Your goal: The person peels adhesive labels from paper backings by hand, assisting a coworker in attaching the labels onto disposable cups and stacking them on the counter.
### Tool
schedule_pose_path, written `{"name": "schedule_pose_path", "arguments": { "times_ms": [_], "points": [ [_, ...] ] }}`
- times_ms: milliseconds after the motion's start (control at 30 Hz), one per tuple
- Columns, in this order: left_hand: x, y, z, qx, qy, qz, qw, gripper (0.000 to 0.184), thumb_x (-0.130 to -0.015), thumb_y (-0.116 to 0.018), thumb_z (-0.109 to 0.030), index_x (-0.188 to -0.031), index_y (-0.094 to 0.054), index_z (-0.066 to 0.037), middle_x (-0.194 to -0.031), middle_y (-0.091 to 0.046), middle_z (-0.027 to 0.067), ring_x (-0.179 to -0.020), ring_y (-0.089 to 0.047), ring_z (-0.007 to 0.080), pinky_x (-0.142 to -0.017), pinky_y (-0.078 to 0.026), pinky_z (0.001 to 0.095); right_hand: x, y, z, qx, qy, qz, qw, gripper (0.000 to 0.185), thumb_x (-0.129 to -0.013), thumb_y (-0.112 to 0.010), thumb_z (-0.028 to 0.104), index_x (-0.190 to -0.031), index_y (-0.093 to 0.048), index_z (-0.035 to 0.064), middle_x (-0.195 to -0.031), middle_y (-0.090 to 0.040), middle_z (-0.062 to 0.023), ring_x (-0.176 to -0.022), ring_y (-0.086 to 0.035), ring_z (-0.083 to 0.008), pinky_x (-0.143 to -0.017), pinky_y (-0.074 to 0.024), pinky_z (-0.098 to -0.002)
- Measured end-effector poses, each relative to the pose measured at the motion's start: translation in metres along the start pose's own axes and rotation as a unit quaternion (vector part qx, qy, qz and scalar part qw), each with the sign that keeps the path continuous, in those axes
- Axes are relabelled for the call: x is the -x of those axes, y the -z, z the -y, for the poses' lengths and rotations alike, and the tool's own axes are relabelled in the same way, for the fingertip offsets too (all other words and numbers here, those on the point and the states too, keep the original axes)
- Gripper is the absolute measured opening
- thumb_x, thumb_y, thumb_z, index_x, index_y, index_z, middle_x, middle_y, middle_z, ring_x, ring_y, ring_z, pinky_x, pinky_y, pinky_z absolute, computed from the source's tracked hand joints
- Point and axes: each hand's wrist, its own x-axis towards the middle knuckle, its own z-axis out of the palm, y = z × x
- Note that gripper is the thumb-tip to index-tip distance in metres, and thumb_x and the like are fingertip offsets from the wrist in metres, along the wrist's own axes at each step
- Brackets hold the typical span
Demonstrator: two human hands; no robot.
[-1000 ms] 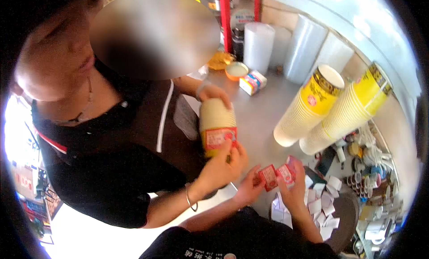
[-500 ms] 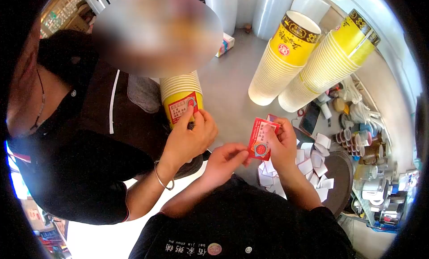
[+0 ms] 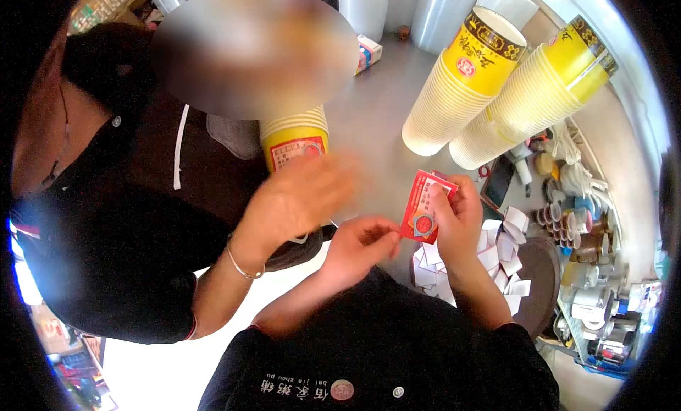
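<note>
Right hand (image 3: 461,214): is clamping the red card (image 3: 420,211) between thumb and fingers; another red edge is showing behind it.
Card: is slanting in front of the person, printed face toward the camera, its lower corner pointing at the left hand.
Left hand (image 3: 362,249): is curling, thumb and forefinger tips sitting close together just beside that corner; whether they are touching it, I cannot tell.
Papers (image 3: 488,258): are lying in a loose white heap, partly behind the right wrist.
Cups: two tall stacks, one (image 3: 454,91) beside the other (image 3: 535,91), are standing on the counter (image 3: 372,127).
Co-worker: a blurred hand (image 3: 301,198) is showing near a third stack (image 3: 296,121), which is bearing a red label (image 3: 289,152); its finger state I cannot tell.
</note>
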Motion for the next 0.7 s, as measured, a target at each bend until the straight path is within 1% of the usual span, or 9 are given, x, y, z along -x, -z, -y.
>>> {"name": "schedule_pose_path", "arguments": {
  "times_ms": [100,167,333,433,533,600,633,667,700],
  "points": [
    [-0.002,0.002,0.002,0.031,-0.017,-0.005,0.999,0.007,-0.085,-0.055,-0.001,-0.089,-0.058,0.003,-0.074,-0.059,0.0065,-0.067,-0.056,0.0126,-0.064,-0.046,0.0256,0.0,-0.002,0.004,-0.015,-0.03,-0.017,0.999,0.021,-0.087,-0.057,0.004,-0.103,-0.044,0.001,-0.082,-0.052,-0.004,-0.071,-0.053,-0.0074,-0.062,-0.0444,-0.0222],
    [-0.001,0.004,0.003,0.029,-0.009,0.018,0.999,0.009,-0.086,-0.057,-0.004,-0.094,-0.058,0.001,-0.079,-0.06,0.0045,-0.071,-0.057,0.0103,-0.066,-0.046,0.023,0.0,-0.001,0.006,-0.013,-0.028,-0.018,0.999,0.021,-0.087,-0.057,0.004,-0.102,-0.044,0.0011,-0.081,-0.053,-0.0042,-0.072,-0.053,-0.0074,-0.062,-0.0445,-0.022],
    [-0.001,0.003,0.006,0.056,-0.004,0.014,0.998,0.009,-0.085,-0.058,-0.003,-0.093,-0.058,0.001,-0.079,-0.06,0.0043,-0.07,-0.056,0.0094,-0.066,-0.045,0.0223,0.002,-0.003,0.009,0.007,-0.019,-0.012,1.0,0.019,-0.087,-0.057,0.004,-0.1,-0.044,0.0017,-0.08,-0.055,-0.0046,-0.071,-0.054,-0.0076,-0.062,-0.0443,-0.0214],
    [-0.001,0.003,0.008,0.058,-0.001,0.016,0.998,0.009,-0.085,-0.058,-0.003,-0.093,-0.058,0.0,-0.079,-0.06,0.0035,-0.07,-0.056,0.0084,-0.065,-0.045,0.0218,0.002,-0.002,0.005,-0.022,-0.016,-0.015,1.0,0.016,-0.087,-0.057,0.005,-0.097,-0.045,0.0021,-0.077,-0.055,-0.004,-0.07,-0.054,-0.0071,-0.061,-0.0441,-0.0213],
    [0.003,0.001,0.008,0.052,0.002,0.009,0.999,0.008,-0.085,-0.059,-0.004,-0.091,-0.058,0.0,-0.078,-0.06,0.0024,-0.069,-0.056,0.0074,-0.064,-0.045,0.0213,0.005,0.001,-0.006,-0.032,-0.052,0.0,0.998,0.019,-0.086,-0.06,0.009,-0.099,-0.047,0.0031,-0.082,-0.056,-0.0038,-0.072,-0.054,-0.0079,-0.062,-0.0446,-0.0227],
    [0.002,0.0,0.005,0.036,-0.008,0.004,0.999,0.008,-0.084,-0.059,-0.005,-0.091,-0.059,0.0,-0.078,-0.06,0.0018,-0.069,-0.055,0.0069,-0.064,-0.045,0.0211,0.002,-0.004,-0.017,0.024,-0.001,0.021,0.999,0.029,-0.081,-0.067,0.01,-0.102,-0.049,0.0038,-0.088,-0.057,-0.0055,-0.075,-0.057,-0.0126,-0.065,-0.0453,-0.0246],
    [0.003,-0.002,0.004,0.04,-0.014,-0.02,0.999,0.005,-0.083,-0.057,-0.002,-0.087,-0.058,0.0,-0.076,-0.059,0.0035,-0.067,-0.055,0.009,-0.063,-0.045,0.0223,0.002,-0.004,-0.013,0.021,0.003,0.019,1.0,0.029,-0.081,-0.067,0.01,-0.102,-0.049,0.0038,-0.088,-0.057,-0.0055,-0.075,-0.057,-0.0126,-0.065,-0.0453,-0.0246],
    [0.004,-0.003,0.004,0.044,-0.019,-0.046,0.998,0.002,-0.082,-0.055,0.0,-0.084,-0.056,0.0,-0.074,-0.058,0.0053,-0.065,-0.055,0.011,-0.061,-0.045,0.0236,0.003,-0.003,-0.008,0.178,0.129,-0.008,0.976,0.034,-0.077,-0.069,0.009,-0.104,-0.049,0.0038,-0.091,-0.057,-0.007,-0.077,-0.058,-0.0158,-0.066,-0.0458,-0.0255],
    [0.005,-0.002,0.004,0.042,-0.022,-0.048,0.998,0.002,-0.082,-0.055,0.0,-0.084,-0.056,0.0,-0.074,-0.058,0.0053,-0.065,-0.055,0.011,-0.061,-0.045,0.0236,0.004,-0.001,-0.004,0.327,0.249,-0.033,0.911,0.038,-0.074,-0.071,0.008,-0.106,-0.05,0.0039,-0.094,-0.058,-0.0085,-0.079,-0.059,-0.019,-0.068,-0.0464,-0.0264]
  ]
}}
